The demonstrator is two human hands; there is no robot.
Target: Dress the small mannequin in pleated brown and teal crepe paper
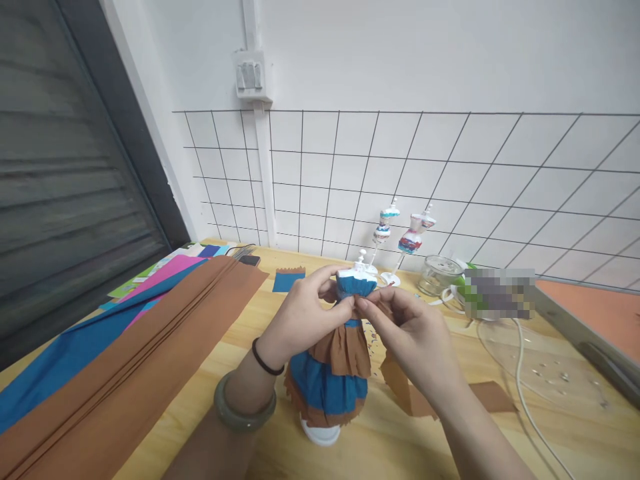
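A miniature dress form (pixel 361 265) stands on a round white base (pixel 323 432) in front of me. It wears a blue pleated bodice (pixel 357 285) and a blue skirt (pixel 327 383) with a ragged brown hem, overlaid by a brown pleated layer (pixel 350 350). My left hand (pixel 307 307) is closed around the bodice, its thumb pressed at the waist. At the same waist my right hand (pixel 413 327) pinches brown crepe paper, thumb against forefinger. The pinched edge is mostly hidden by the fingertips. Below the right hand lies loose brown crepe paper (pixel 413 397).
Long brown crepe paper (pixel 165 347) and blue sheets (pixel 100 343) cover the table's left side. A blue piece with brown edging (pixel 290 280) lies behind. Two more dress forms (pixel 384 230) stand near the wall, beside a glass jar (pixel 440 273). A white cable (pixel 520 373) runs along the right.
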